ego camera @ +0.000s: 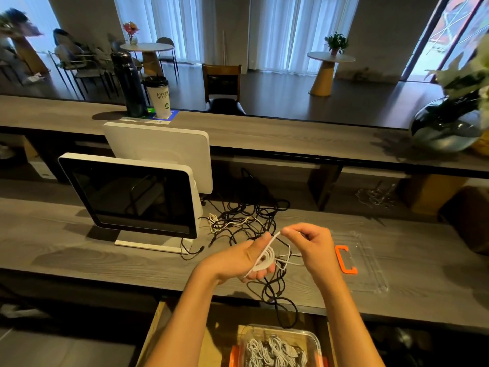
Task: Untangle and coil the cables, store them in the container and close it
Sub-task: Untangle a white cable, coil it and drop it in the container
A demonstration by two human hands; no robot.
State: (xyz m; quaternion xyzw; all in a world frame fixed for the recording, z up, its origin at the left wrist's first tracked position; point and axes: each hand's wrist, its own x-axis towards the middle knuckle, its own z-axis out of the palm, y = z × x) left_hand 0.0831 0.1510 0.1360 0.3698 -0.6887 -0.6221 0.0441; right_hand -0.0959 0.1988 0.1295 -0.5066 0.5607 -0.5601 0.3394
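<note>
While my left hand grips the white cable coil, my right hand pinches its loose end above the bench.

Daylight pours in through the sheer curtains at the back, blown out to a bluish white, while the room in front stays dim. The wooden surface is evenly lit, with soft shadows under the monitor. The dark screen shows faint reflections. Straight edges bow towards the corners, and the flowers at the right edge smear into blur.
</note>
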